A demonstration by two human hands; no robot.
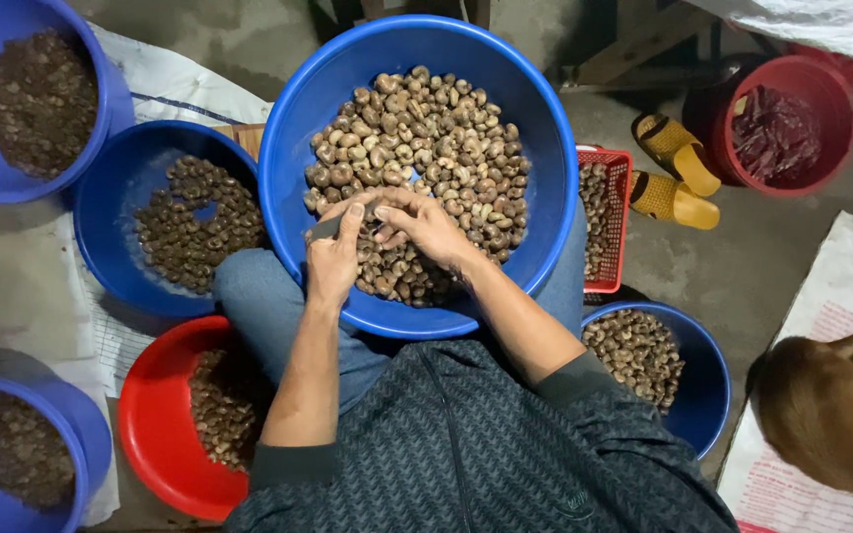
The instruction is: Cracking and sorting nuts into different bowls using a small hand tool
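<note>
Seen from above, a seated person holds a large blue basin [293,148] of brown nuts [426,138] on their lap. The left hand [333,259] has its grip pinching a small dark blade [327,228]. The right hand [425,227] has its grip pressed around a nut beside it. Smaller basins of nuts surround them on the floor.

blue basins [288,148]: 5 | red basins [150,434]: 2 | yellow sandals [678,153]: 2 | red crate [624,163]: 1

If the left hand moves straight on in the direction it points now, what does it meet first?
Probably the right hand, which it already touches. Beyond the left hand lies the pile of brown nuts in the big blue basin.
</note>
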